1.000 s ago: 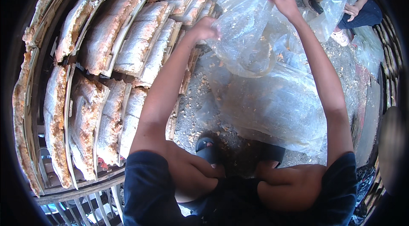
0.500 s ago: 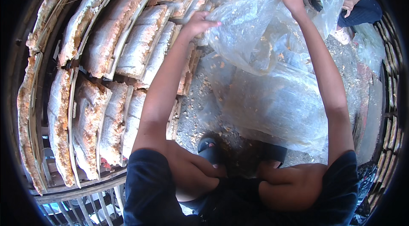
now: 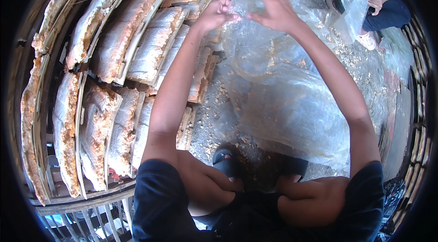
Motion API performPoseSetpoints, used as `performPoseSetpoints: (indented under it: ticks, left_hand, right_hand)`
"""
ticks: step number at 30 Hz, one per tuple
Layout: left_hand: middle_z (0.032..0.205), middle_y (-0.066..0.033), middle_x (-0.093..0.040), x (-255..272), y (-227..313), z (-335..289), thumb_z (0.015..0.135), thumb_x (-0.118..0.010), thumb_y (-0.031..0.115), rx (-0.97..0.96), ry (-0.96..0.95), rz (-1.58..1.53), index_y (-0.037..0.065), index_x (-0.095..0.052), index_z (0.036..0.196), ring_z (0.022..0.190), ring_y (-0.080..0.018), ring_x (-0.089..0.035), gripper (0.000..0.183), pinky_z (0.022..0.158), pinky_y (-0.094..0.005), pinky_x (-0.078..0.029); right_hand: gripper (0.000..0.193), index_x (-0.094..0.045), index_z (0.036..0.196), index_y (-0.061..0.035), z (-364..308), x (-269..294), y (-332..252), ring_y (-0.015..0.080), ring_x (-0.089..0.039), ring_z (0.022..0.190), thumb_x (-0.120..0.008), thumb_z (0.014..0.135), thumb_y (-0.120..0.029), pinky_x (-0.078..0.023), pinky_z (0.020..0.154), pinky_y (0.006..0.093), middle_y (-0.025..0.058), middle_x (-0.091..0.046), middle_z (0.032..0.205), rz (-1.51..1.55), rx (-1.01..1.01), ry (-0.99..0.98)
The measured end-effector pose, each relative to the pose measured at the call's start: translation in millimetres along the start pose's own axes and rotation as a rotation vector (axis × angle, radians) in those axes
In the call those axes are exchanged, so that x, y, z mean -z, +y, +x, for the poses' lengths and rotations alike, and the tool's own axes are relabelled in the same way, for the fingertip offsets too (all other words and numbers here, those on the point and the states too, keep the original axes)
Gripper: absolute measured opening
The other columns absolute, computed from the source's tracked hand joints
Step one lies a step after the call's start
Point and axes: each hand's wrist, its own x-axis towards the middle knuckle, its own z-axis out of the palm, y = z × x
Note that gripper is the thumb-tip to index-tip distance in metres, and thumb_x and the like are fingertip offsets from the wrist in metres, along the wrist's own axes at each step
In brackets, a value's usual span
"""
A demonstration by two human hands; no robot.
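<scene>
A thin, crumpled clear plastic sheet (image 3: 292,100) lies spread over the ground ahead of my feet, with orange-brown crumbs scattered on it. Over its far left edge, my left hand (image 3: 215,15) has its fingers curled and its thumb stretched out. The sheet's edge seems to be caught in those fingers, though the grip itself is hard to make out. Close by on the right, my right hand (image 3: 276,9) is open above the sheet, fingers spread and slightly blurred, holding nothing. The two thumbs point at each other with a small gap.
Slatted boards bearing rough, pale, orange-edged slabs (image 3: 155,45) stand in overlapping rows at left. A co-worker (image 3: 388,9) at the far right handles another clear plastic sheet (image 3: 353,0). A slatted wall (image 3: 417,141) curves along the right. My sandalled foot (image 3: 224,160) rests on the gritty ground.
My right hand has released the lifted sheet, opened and moved left toward my left hand. The raised part of the sheet has dropped flat. My left hand's fingers have curled more.
</scene>
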Motion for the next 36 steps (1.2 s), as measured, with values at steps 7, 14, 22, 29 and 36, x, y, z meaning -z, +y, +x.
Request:
performPoseSetpoints:
  ticks: [7,14,22,29,36]
  left_hand:
    - [0.077,-0.0034,-0.062,-6.9,6.3,0.5,0.075,-0.063,-0.003,-0.044,-0.085,-0.14,0.004,-0.052,0.089,0.075,-0.0092,-0.058,0.019,0.069,-0.0241,-0.046]
    - [0.083,-0.0076,-0.064,-11.5,-0.5,6.4,0.077,-0.06,-0.002,-0.091,-0.003,-0.075,0.002,-0.057,0.092,0.079,-0.0125,-0.061,0.016,0.07,-0.0251,-0.046]
    - [0.081,-0.007,-0.062,-11.4,-2.2,5.5,0.074,-0.053,-0.007,-0.083,0.049,0.111,0.0,-0.059,0.092,0.074,-0.0135,-0.058,0.02,0.07,-0.0266,-0.047]
    - [0.078,-0.0035,-0.062,-7.8,-18.9,10.8,0.075,-0.06,0.0,-0.149,0.039,0.236,0.003,-0.059,0.086,0.075,-0.0116,-0.058,0.012,0.069,-0.0272,-0.046]
    - [0.088,-0.0142,-0.062,-50.1,-28.5,16.8,0.071,-0.07,0.015,-0.135,0.155,0.298,0.0,-0.058,0.094,0.084,-0.0224,-0.06,0.03,0.076,-0.0335,-0.045]
  right_hand:
    - [0.026,-0.06,0.101,-0.0086,27.5,-6.1,1.8,0.0259,-0.06,0.075,-0.062,0.077,-0.018,-0.045,0.071,0.037,0.0179,-0.061,0.08,0.432,-0.214,-0.351]
    - [0.016,-0.062,0.085,-0.0013,45.8,20.9,5.1,0.0214,-0.058,0.064,-0.056,0.074,-0.011,-0.045,0.061,0.0343,0.0162,-0.061,0.07,0.5,-0.255,-0.045]
    - [0.014,-0.062,0.079,0.0011,68.5,72.2,21.4,0.0195,-0.058,0.067,-0.054,0.075,-0.01,-0.045,0.064,0.0321,0.0142,-0.061,0.069,0.491,-0.334,0.164]
    - [0.014,-0.062,0.079,-0.0003,77.7,98.3,29.8,0.0149,-0.056,0.069,-0.056,0.077,-0.013,-0.045,0.064,0.0293,0.0088,-0.062,0.071,0.386,-0.324,0.282]
    - [0.012,-0.062,0.08,0.0009,85.1,130.5,33.1,0.0127,-0.056,0.071,-0.056,0.075,-0.008,-0.045,0.066,0.0266,0.0061,-0.062,0.073,0.38,-0.212,0.354]
